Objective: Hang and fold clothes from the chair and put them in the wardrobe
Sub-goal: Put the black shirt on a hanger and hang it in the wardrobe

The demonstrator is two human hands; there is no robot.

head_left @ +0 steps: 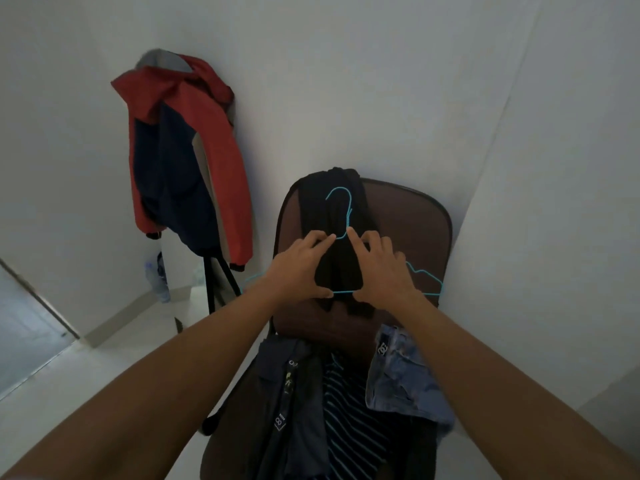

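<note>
Both hands are out in front, against the back of the chair [415,230]. The left hand [301,268] and the right hand [381,271] each grip the blue wire hanger [341,209]. On each hand the forefinger reaches up to the neck of the hook and the thumb sits on the bottom bar. Between the two hands lies the black garment [332,265], draped on the hanger. It runs from the top of the chair back, above the fingers, down past the bar, and its ends hang just below the thumbs. The hanger's shoulders stick out beyond each wrist.

Below the forearms, on the seat, more clothes are heaped. The jeans [401,379] lie under the right forearm, a striped shirt [349,410] between the two arms, and a dark garment [294,393] beside the left forearm.

Well to the left of the left hand, a red and navy jacket [180,150] hangs against the wall. A bottle [159,275] stands on the floor beneath it.
</note>
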